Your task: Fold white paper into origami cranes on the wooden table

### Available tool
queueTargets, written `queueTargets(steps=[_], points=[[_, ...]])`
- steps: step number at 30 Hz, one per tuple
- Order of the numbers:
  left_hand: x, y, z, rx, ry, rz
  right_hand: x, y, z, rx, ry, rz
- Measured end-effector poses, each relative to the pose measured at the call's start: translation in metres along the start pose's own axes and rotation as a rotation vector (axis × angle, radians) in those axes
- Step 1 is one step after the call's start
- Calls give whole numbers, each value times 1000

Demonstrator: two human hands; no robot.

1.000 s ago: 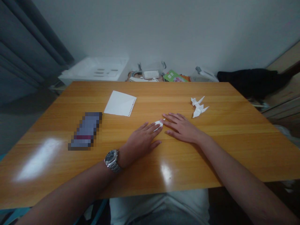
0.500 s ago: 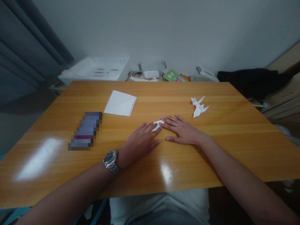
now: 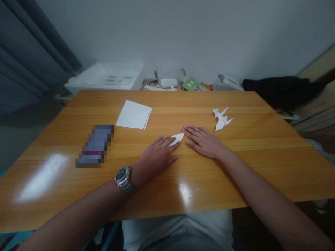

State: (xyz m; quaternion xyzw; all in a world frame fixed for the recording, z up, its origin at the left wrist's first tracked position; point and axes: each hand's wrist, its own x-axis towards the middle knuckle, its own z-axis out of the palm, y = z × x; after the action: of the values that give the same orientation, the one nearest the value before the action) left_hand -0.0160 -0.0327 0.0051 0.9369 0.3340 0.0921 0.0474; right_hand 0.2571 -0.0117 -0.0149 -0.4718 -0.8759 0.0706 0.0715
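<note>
A small piece of folded white paper (image 3: 178, 138) lies flat on the wooden table (image 3: 162, 181). My left hand (image 3: 158, 156) rests on its left part with fingers stretched out, covering some of it. On the other side, my right hand (image 3: 202, 141) lies flat on the tabletop, fingers extended, its fingertips by the paper's pointed right end. Whether those fingertips touch the tip, I cannot tell. Beyond my right hand stands a folded white paper figure (image 3: 222, 120) with pointed ends.
A white sheet with a perforated edge (image 3: 134, 115) lies at the back left, and a blurred dark flat object (image 3: 96, 144) nearer. Behind the table are a white tray-like box (image 3: 104, 78), a green booklet (image 3: 195, 84) and dark cloth (image 3: 282, 91).
My right hand has slid slightly to the right and away from me, off the folded paper, uncovering its pointed end. My left hand stays in place on it.
</note>
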Motion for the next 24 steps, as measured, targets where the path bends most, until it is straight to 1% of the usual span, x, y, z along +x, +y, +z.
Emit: queueTargets(steps=[4,7,13,20,24], points=[[4,-2,-1,9,30,2,2,-1,-3,-15,-14,1],[8,-6,-2,5,54,-8,4,-3,-6,-20,6,-5],[13,-11,-5,-33,80,-3,4,-4,-5,21,80,-48],[14,-13,-6,-96,89,-39,7,-6,-4,128,167,-183],[13,-15,-7,-147,98,-54,8,-9,-3,156,214,-177]])
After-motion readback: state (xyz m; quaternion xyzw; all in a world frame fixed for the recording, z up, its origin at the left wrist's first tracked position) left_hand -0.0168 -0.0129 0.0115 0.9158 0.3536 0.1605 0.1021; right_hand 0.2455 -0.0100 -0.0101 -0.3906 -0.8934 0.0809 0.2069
